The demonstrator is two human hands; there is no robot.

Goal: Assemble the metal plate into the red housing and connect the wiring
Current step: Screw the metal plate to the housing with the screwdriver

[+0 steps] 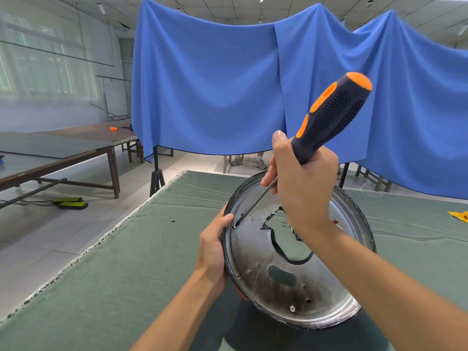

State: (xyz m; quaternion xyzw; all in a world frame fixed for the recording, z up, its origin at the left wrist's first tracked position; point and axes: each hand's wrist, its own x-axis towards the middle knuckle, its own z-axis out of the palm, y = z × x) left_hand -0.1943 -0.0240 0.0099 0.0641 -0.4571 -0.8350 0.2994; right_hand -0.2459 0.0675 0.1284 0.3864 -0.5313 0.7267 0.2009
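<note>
A round, scorched metal plate (273, 249) with a central cut-out and several small holes sits inside the dark-rimmed housing, whose red shows only as a sliver (241, 295) at the lower left. My left hand (215, 249) grips the housing's left rim, thumb on the plate's edge. My right hand (301, 183) holds a black-and-orange screwdriver (329, 117) by the lower handle. Its shaft slants down-left and the tip rests in a hole by the plate's left edge (235, 226). Wiring (274, 217) shows through the cut-out, partly hidden by my right wrist.
The housing rests on a green felt-covered table (141, 274). A small screw (173, 220) lies on the felt to the left. A yellow object (459, 216) sits at the right edge. Blue cloth (215, 84) hangs behind, and wooden tables (58, 153) stand to the left.
</note>
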